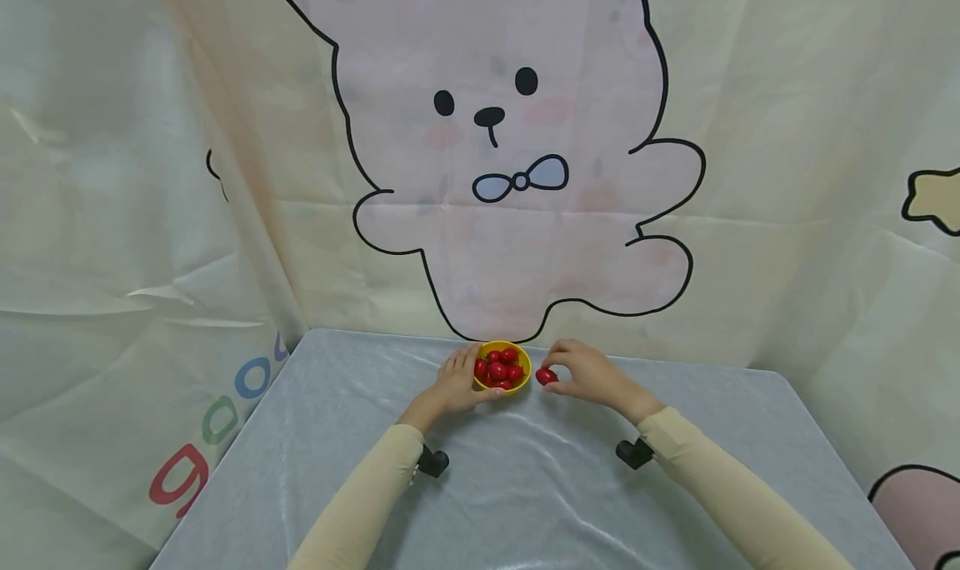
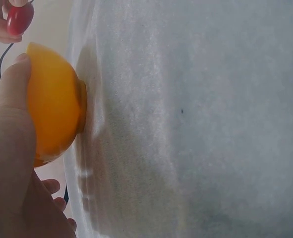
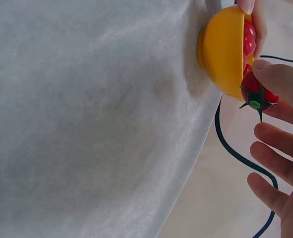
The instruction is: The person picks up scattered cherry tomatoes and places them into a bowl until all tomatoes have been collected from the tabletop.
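Note:
A yellow bowl (image 1: pixel 528 378) with several red cherry tomatoes (image 1: pixel 497 371) in it stands near the far edge of the table. My left hand (image 1: pixel 456 384) grips the bowl from its left side, the thumb along the near wall and the fingers round the far side. In the left wrist view the thumb lies against the bowl's outside (image 2: pixel 54 104). Just right of the bowl, my right hand (image 1: pixel 588 374) pinches one cherry tomato (image 3: pixel 258 93) between thumb and forefinger. That tomato has a green star-shaped calyx, and the other right fingers are spread loosely.
A pale grey-blue cloth (image 1: pixel 517 487) with wrinkles covers the table. Behind it hangs a cream curtain (image 1: pixel 750 287) printed with a cartoon bear, close to the table's far edge. Each wrist carries a small black device.

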### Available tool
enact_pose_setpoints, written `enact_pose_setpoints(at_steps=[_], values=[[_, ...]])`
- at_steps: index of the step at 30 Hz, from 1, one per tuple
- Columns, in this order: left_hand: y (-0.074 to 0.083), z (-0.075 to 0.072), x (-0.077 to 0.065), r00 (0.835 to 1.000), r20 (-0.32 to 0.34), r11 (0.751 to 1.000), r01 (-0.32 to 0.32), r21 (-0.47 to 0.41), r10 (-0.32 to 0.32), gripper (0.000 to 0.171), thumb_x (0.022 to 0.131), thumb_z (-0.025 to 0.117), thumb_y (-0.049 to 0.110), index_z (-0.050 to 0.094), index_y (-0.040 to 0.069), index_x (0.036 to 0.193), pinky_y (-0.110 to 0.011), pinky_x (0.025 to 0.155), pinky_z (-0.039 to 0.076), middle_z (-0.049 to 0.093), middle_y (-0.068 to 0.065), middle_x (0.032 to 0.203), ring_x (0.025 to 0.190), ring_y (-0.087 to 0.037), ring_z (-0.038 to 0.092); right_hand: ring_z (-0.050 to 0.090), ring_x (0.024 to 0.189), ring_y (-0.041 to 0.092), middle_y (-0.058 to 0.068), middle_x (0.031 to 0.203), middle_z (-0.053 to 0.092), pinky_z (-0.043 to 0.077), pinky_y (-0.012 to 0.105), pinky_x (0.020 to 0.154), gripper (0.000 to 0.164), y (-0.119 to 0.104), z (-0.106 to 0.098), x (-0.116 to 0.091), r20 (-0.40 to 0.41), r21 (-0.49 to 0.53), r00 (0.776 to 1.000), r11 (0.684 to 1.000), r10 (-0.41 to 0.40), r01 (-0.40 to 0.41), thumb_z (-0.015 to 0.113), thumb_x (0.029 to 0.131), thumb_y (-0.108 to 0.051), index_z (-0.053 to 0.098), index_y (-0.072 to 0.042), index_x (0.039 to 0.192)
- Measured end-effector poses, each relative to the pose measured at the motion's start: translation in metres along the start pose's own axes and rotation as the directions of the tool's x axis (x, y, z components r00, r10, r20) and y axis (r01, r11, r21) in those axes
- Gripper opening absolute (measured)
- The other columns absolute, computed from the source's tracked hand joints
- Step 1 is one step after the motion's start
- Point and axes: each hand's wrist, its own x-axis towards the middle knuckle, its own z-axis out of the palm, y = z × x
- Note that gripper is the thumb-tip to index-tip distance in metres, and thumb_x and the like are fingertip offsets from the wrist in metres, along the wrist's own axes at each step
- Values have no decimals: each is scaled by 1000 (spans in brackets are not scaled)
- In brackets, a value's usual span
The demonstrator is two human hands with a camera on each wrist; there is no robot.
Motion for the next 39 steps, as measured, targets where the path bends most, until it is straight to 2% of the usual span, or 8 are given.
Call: enact_pose_setpoints(at_steps=[16,27,34,39], values=[[3,-1,-1,1000,-10,1000,3,3,-3,105,84,62,68,12,13,159,-59,121,23,25,-17,162,150,-43,20,60,101,19,3,111,66,55,40,91,30,-3,2,10,-5,1,1000,1000,-27,27,81,81,-32,74,-17,106],[1,0,-1,1000,-15,1000,-21,6,21,104,85,62,67,14,10,158,-61,120,24,27,-19,161,148,-43,23,62,108,23,5,116,66,54,42,95,31,-14,8,25,-4,-22,998,998,-59,59,80,83,-33,74,-16,109],[1,-1,-1,999,-21,999,-30,19,30,102,87,62,65,13,10,158,-62,119,25,27,-20,160,148,-43,23,61,102,19,3,112,66,55,38,90,33,-24,12,36,-7,-24,995,995,-99,99,80,83,-34,74,-15,109],[0,0,0,999,-24,999,-34,22,35,102,87,62,65,14,10,158,-61,119,25,27,-19,160,148,-43,24,60,103,20,4,111,66,55,39,92,33,-29,14,42,-2,-29,993,993,-114,114,80,83,-34,75,-15,109]])
